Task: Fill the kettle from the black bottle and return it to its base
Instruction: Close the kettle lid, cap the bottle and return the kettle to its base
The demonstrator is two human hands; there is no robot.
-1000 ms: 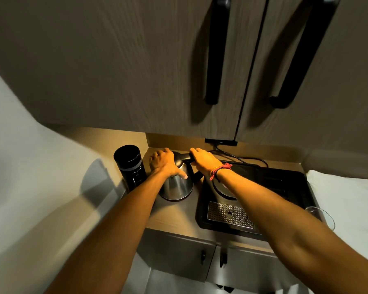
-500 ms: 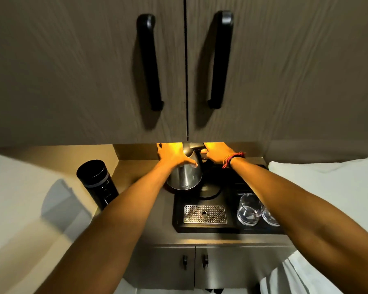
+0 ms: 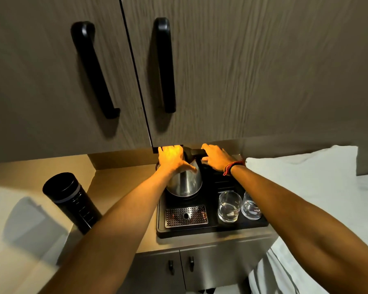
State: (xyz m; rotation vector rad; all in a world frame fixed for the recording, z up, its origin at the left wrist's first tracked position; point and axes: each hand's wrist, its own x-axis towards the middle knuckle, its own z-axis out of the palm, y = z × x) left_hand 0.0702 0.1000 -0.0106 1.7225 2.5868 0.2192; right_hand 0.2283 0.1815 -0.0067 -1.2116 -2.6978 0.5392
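Dim hotel nook, small desk [image 3: 115, 183] under low cupboard doors [image 3: 221, 71]: kettle [image 3: 184, 181] appears seated on its base, task judged near its end.

Left hand [image 3: 172, 159] lies flat over the kettle top, fingers [image 3: 187, 168] spread down its steel side; right hand [image 3: 216, 157] closes on the black handle [image 3: 198, 153]. Whether it holds water cannot be told. Black bottle [image 3: 71, 201] stands capped, well left of the fingers. Remaining: release. Cupboard edge hangs just above the knuckles; two glasses [image 3: 229, 206] sit below the right wrist, on the tray [image 3: 210, 230].
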